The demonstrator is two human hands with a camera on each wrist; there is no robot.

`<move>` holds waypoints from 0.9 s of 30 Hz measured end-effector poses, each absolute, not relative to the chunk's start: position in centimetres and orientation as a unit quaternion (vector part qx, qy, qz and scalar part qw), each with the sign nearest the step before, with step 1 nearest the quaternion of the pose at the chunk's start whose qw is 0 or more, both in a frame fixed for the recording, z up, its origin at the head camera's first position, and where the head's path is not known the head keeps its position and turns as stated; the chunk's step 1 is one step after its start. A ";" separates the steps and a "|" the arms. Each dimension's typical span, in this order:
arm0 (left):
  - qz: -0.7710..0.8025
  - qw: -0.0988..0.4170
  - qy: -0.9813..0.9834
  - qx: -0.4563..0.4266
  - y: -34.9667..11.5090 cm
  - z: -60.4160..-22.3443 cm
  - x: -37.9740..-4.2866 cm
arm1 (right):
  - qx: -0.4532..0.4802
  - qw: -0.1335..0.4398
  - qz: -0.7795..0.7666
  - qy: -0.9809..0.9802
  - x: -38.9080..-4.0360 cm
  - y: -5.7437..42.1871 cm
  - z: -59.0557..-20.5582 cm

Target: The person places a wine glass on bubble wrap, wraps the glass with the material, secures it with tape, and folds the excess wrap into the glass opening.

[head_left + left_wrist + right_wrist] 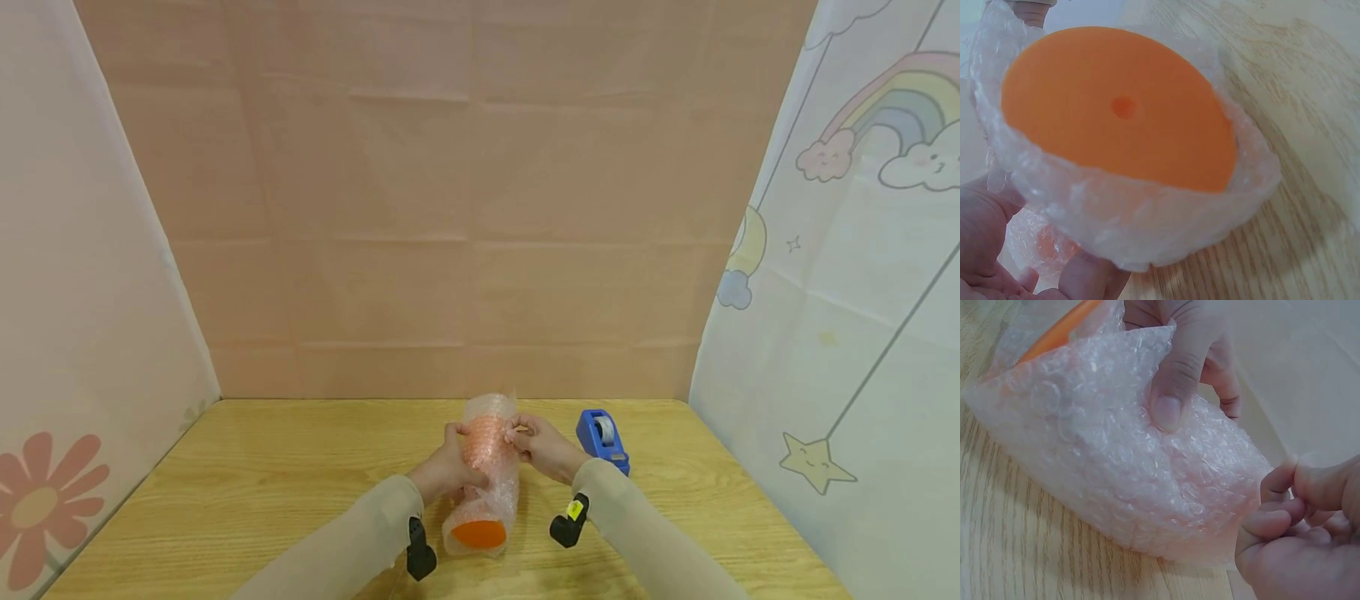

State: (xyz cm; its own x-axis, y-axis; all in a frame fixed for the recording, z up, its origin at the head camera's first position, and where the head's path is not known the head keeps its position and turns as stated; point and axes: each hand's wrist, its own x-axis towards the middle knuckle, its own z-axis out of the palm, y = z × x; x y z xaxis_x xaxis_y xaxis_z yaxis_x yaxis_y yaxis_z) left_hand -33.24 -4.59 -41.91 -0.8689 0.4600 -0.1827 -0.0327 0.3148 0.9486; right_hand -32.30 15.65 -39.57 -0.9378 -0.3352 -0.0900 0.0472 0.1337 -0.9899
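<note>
On the worktop (300,467), our left hand (452,468) grips bubble wrap (1091,431), ideally snugly, while our right hand (546,448) pinches seemingly clear film (1310,458).

- We see bubble wrap (501,498) on the table (315,450), an object (480,534) inside it, one end facing us.
- The left hand (448,468) is at the wrap's left side, the right hand (547,448) at its right.
- Right of the wrap, just behind the right wrist, we find a tape dispenser (589,431) holding a roll (604,430).
- Walls (405,183) stand behind, left and right of the table.
</note>
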 end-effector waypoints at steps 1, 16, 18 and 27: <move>0.571 0.217 0.780 0.137 -4.6 -41.9 -33.2 | -0.095 0.148 -0.650 0.739 -32.3 15.6 -39.6; 0.569 0.220 0.779 0.140 -4.8 -41.8 -33.1 | -0.073 0.130 -0.593 0.791 -32.4 15.0 -38.6; 0.567 0.219 0.781 0.141 -4.8 -41.8 -33.1 | -0.057 0.129 -0.582 0.801 -32.5 15.0 -38.5; 0.560 0.217 0.788 0.138 -4.6 -41.8 -33.1 | -0.034 0.138 -0.587 0.797 -32.5 15.1 -38.3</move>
State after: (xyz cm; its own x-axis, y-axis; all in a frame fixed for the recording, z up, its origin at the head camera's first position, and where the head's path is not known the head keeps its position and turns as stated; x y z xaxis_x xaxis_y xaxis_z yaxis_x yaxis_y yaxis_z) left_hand -33.10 -4.63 -41.82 -0.8679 0.4601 -0.1874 -0.0255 0.3354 0.9417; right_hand -32.49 15.07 -38.30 -0.9597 -0.2160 -0.1799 0.1076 0.3088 -0.9450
